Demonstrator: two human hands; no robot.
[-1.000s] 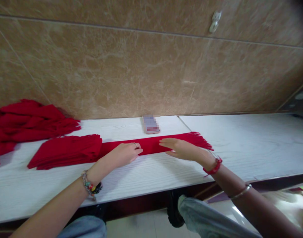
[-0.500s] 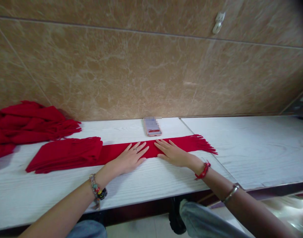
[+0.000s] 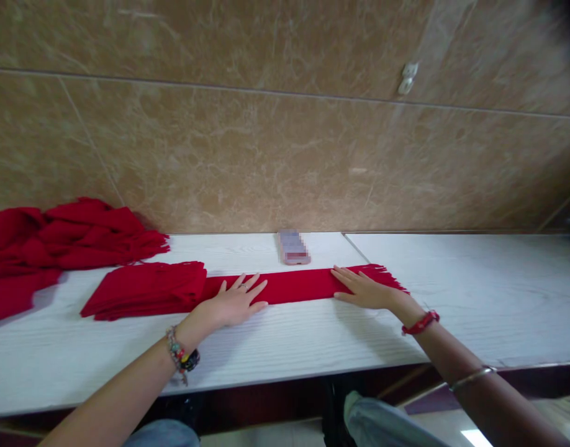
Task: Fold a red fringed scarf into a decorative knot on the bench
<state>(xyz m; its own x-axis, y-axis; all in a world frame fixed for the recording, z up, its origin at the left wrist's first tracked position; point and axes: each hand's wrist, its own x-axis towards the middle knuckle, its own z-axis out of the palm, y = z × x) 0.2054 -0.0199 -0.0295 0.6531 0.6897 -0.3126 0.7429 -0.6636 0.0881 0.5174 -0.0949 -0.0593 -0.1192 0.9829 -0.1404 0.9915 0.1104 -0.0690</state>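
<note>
Left hand (image 3: 231, 302) flat, fingers spread, palm down on near edge of the red scarf (image 3: 298, 285), gripping nothing. Right hand (image 3: 365, 290) same, flat and open, pressing scarf's fringed end at 3 o'clock. Half a second ago the hands sat close together mid-scarf; now they are well apart, so it looks like an outward smoothing stroke. The scarf lies in a straight strip on the white table (image 3: 475, 292). Folded stack (image 3: 148, 288) at 9 o'clock, touching the scarf. Phone (image 3: 293, 247) at 12 o'clock, just behind. Loose red heap (image 3: 56, 236) at 10 o'clock. Marble wall (image 3: 285, 161) behind.
</note>
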